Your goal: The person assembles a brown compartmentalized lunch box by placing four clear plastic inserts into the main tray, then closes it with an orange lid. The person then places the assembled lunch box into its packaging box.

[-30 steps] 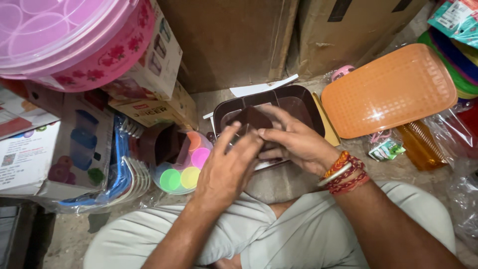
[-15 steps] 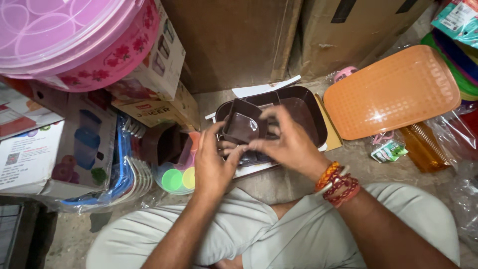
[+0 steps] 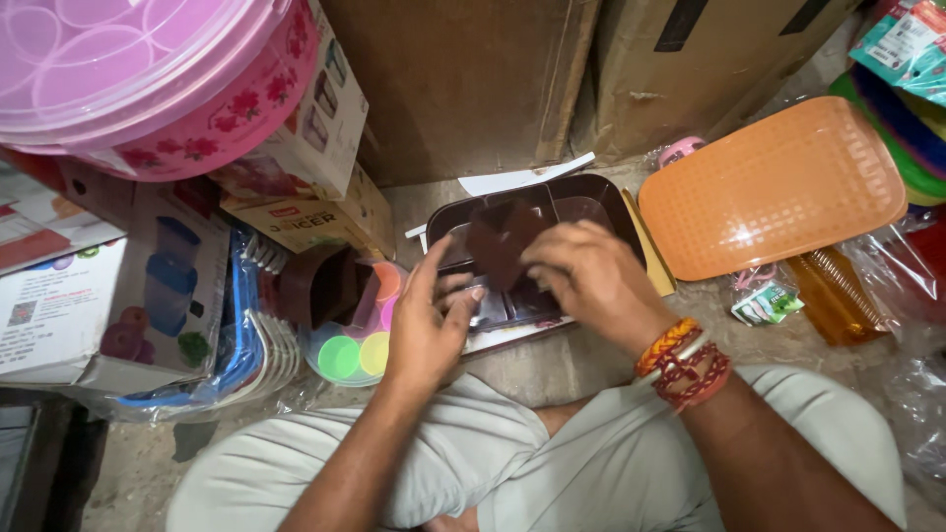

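Note:
A dark brown plastic tray (image 3: 591,202) with several compartments lies on the floor in front of my knees. My right hand (image 3: 596,286) reaches over it from the right and grips a small dark brown insert (image 3: 498,241), blurred, just above the tray's middle. My left hand (image 3: 429,330) is at the tray's near-left corner with its fingers spread, close to the insert but not gripping it. Red and orange bracelets (image 3: 680,360) circle my right wrist.
A brown cup (image 3: 315,286) and a pack of coloured round lids (image 3: 355,345) sit left of the tray. Printed boxes (image 3: 108,296) and a pink round container (image 3: 148,74) are stacked at left. An orange tray (image 3: 769,187) lies at right, cardboard boxes (image 3: 473,79) behind.
The small brown insert, held up by both hands half a second ago, has moved right and down over the tray. My left hand has let go and spread its fingers.

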The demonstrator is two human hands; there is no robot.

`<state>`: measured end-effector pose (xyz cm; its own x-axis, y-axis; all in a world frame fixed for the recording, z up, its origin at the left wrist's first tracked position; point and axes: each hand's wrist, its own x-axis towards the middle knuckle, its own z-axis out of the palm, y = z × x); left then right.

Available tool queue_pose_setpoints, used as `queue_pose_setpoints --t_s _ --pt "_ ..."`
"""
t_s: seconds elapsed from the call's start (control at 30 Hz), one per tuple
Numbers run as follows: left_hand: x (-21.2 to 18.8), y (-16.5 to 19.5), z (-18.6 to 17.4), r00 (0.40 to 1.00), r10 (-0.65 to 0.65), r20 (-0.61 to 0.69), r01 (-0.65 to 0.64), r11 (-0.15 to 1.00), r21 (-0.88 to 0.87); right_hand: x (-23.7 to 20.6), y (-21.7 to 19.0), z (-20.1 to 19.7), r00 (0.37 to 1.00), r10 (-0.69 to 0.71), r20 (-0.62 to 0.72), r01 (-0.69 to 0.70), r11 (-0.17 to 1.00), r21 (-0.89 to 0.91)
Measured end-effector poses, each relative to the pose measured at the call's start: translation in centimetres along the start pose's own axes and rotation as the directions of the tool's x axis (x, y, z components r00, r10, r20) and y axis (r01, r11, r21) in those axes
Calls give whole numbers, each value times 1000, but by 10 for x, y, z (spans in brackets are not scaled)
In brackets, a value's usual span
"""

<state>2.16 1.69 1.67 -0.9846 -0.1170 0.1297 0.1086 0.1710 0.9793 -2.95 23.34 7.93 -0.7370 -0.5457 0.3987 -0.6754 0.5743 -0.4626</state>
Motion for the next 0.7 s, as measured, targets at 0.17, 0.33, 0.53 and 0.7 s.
queue_pose_setpoints --t_s 0.17,0.33,0.53,0.7 --pt "0 7 -6 984 176 -35 -147 902 407 -4 10 -13 985 82 -153 -114 970 -214" --pt "0 5 -8 989 150 2 -121 787 605 -6 17 -13 965 233 -123 -263 882 -390" --pt "-2 2 -8 997 4 71 -49 763 644 -10 36 5 957 271 -105 -290 862 -416" --pt "-3 3 -9 997 -13 76 -39 768 639 -9 53 25 944 313 -104 -327 845 -424"
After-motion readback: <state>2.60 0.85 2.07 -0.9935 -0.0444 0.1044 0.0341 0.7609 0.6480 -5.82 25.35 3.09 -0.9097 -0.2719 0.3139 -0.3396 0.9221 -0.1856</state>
